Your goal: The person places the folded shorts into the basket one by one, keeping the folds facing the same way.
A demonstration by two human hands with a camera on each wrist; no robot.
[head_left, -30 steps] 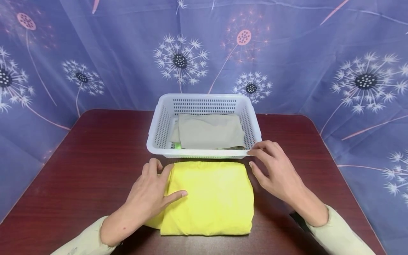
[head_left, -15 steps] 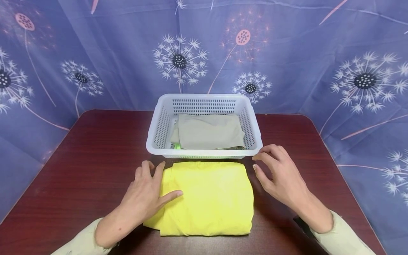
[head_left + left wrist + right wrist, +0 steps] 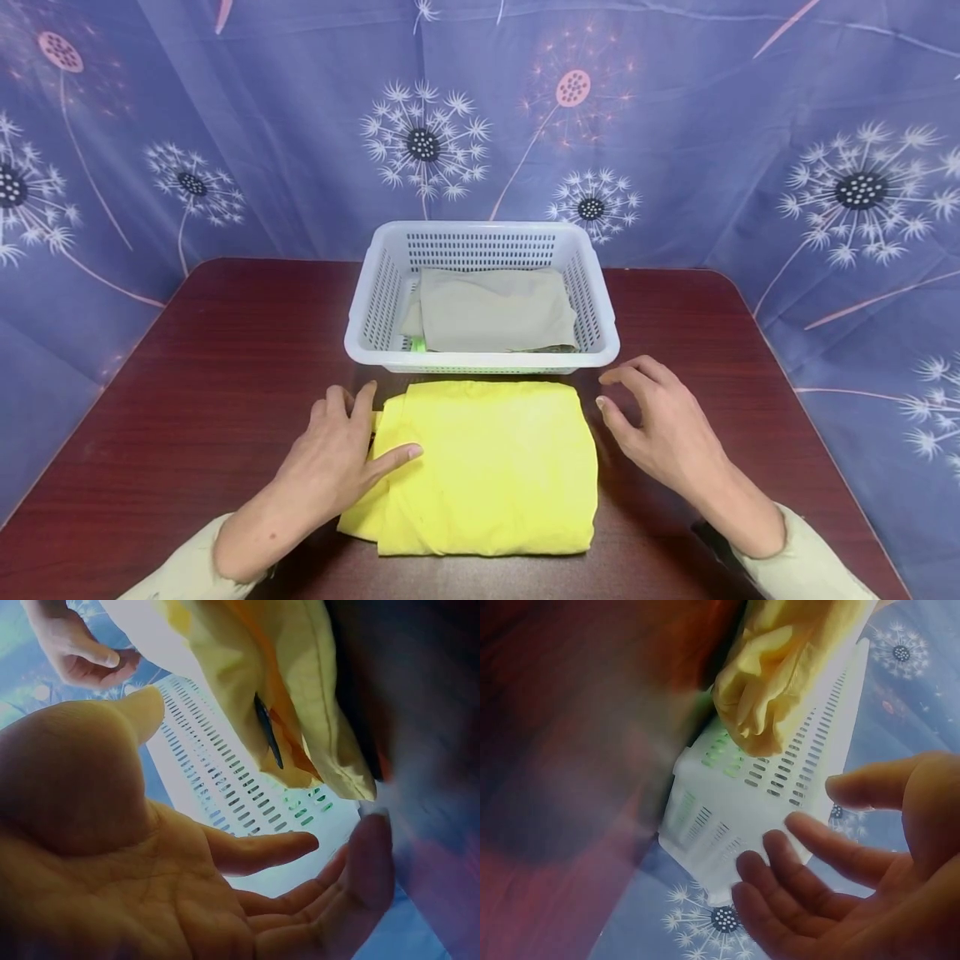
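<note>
A folded yellow cloth garment (image 3: 495, 467) lies on the table in front of a white plastic basket (image 3: 480, 359). At its left end is my left hand (image 3: 326, 450), the thumb extended over the top and the other fingers beside the edge. The left wrist view shows this palm with spread fingers, and a small dark strip (image 3: 268, 729) between the garment's layers. My right hand (image 3: 667, 429) hovers right of the garment, below the basket's front right corner, its fingers loosely bent around nothing. In the right wrist view, the garment's rolled right end (image 3: 761, 697) stands apart from the fingertips.
Inside the basket lies a folded grey cloth (image 3: 495, 308), with a bit of bright green (image 3: 417, 343) beneath its left side. The dark red wooden table (image 3: 247, 358) meets a blue curtain (image 3: 300, 125) with a dandelion print at the back and sides.
My left hand has slid left along the garment, uncovering more of its left end. My right hand has drawn back from the basket's front rim, to the right and nearer me.
</note>
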